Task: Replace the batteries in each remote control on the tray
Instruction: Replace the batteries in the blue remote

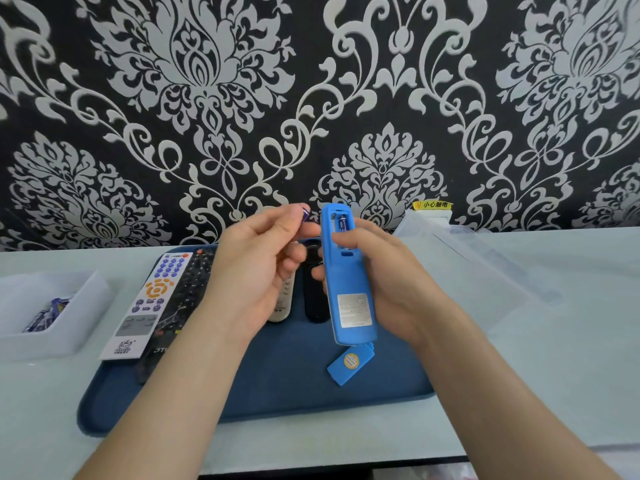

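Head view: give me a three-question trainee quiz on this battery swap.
1. True or false: the detached battery cover lies on the tray.
2. Which hand holds the blue remote? A) left B) right C) neither
3. Fill in: the left hand pinches a ____.
Key: 1 true; 2 B, the right hand; 3 battery.

Bright, even, cool light; soft shadows; wide-angle bending at edges; fingertips perhaps slightly motion-blurred.
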Available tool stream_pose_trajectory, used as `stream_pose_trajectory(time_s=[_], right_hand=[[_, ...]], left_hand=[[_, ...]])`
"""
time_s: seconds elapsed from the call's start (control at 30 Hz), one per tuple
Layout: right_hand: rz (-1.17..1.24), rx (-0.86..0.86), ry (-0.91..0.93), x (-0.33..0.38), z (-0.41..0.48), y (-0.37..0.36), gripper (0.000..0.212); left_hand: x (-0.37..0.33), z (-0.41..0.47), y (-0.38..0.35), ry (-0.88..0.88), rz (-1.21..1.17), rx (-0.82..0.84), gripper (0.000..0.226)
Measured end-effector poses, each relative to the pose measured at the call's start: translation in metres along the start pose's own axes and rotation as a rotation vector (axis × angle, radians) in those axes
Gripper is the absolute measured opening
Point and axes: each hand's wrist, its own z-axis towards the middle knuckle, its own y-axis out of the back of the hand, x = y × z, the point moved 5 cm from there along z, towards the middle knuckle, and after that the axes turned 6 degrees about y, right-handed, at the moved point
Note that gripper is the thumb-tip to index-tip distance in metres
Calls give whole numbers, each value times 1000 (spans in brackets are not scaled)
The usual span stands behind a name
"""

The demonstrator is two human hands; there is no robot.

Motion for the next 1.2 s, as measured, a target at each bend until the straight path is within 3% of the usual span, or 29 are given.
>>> stream_pose_trajectory(time_s=[0.1, 0.17, 0.23, 0.43, 0.67, 0.83, 1.2], right_hand=[[12, 62, 6, 2, 0, -1, 35], [-204, 81, 109, 8, -1, 2, 41], [-459, 116, 227, 15, -4, 0, 45], [-651, 148, 343, 23, -9, -3, 48], [-639, 150, 380, 25, -10, -5, 42], [-615, 94, 405, 22, -6, -2, 46], [-474, 19, 362, 8, -3, 6, 29]], left_hand=[[-10, 0, 1, -146, 361, 5, 29], [-14, -1, -1, -219, 529, 4, 25], [-18, -4, -6, -278, 578, 6, 8], [-22, -8, -5, -514, 755, -149, 20], [-23, -14, -12, -726, 846, -161, 30], [-27, -16, -12, -834, 880, -213, 25], [10, -8, -13, -940, 1209, -191, 30]])
